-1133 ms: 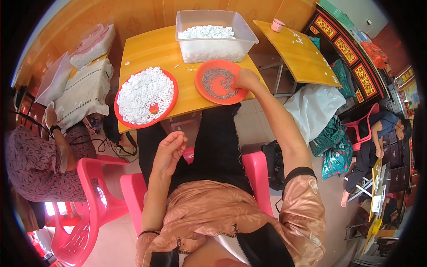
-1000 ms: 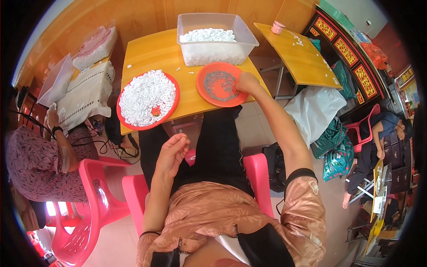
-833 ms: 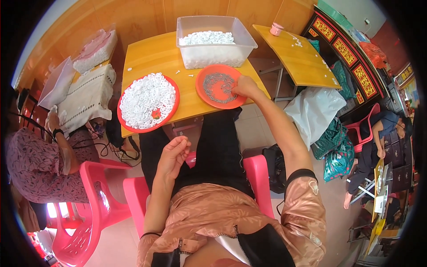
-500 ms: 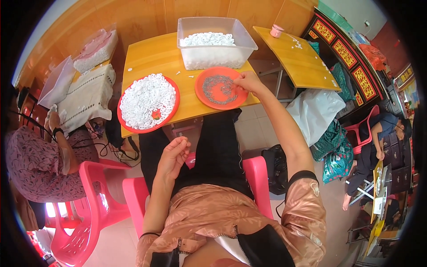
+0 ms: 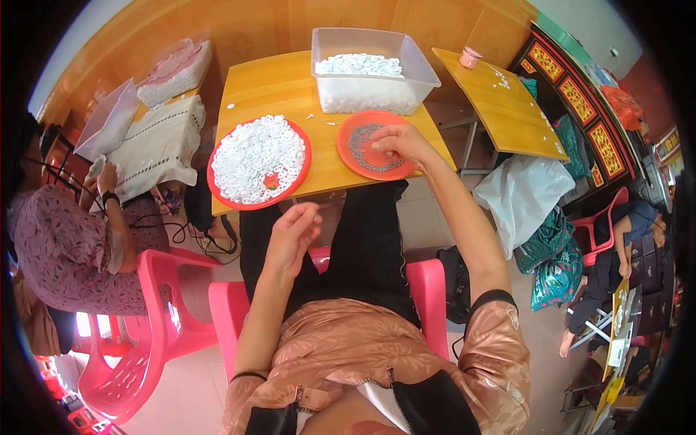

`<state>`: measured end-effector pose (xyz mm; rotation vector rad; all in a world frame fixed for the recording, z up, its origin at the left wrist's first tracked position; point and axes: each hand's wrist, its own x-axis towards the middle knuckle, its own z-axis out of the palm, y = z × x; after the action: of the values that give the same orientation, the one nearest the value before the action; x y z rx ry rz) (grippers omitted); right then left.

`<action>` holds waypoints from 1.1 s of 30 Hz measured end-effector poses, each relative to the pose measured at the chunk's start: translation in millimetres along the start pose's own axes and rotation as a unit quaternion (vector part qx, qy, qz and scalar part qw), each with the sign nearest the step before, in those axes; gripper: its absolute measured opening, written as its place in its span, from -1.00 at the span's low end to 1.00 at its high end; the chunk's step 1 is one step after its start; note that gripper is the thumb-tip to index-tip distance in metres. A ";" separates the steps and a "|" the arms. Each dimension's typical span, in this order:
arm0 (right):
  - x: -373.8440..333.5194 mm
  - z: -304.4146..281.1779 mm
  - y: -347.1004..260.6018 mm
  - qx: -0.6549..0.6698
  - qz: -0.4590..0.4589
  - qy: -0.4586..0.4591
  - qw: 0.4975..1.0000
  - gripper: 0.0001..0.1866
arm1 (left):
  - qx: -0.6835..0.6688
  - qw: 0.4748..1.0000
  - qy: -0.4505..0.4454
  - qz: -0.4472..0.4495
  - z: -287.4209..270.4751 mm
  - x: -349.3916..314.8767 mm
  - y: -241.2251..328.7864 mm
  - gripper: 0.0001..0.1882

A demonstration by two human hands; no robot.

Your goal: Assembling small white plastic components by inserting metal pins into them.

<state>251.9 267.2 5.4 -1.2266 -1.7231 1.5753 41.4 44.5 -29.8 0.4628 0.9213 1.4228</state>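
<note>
My right hand reaches over an orange-red plate, its fingertips pinched together just above or among small grey metal pins scattered there in a ring. Whatever those fingertips grip is too small to make out. Closer to me, my left hand hovers over my lap near the table's front edge, thumb and fingers curled together. I cannot see what, if anything, sits in that pinch. Left of the pins, a red plate carries a heap of small white plastic ring-shaped pieces.
Behind the plates, a clear plastic bin of white pieces stands on the yellow table. A second yellow table is at the right, with white sacks below. At the left another person sits by a cloth-covered table.
My right hand has moved farther in over the plate of pins. My left hand has risen a little toward the table edge. The whole view has shifted slightly.
</note>
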 end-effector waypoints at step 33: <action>-93.8 147.4 -54.0 0.146 -0.103 -0.247 0.953 -0.87 | 0.334 0.844 0.084 0.412 11.0 -48.2 45.9 -0.89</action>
<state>157.4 115.9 45.9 -0.5155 -1.7440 2.0299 25.8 7.4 24.4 1.4078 1.4667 1.8958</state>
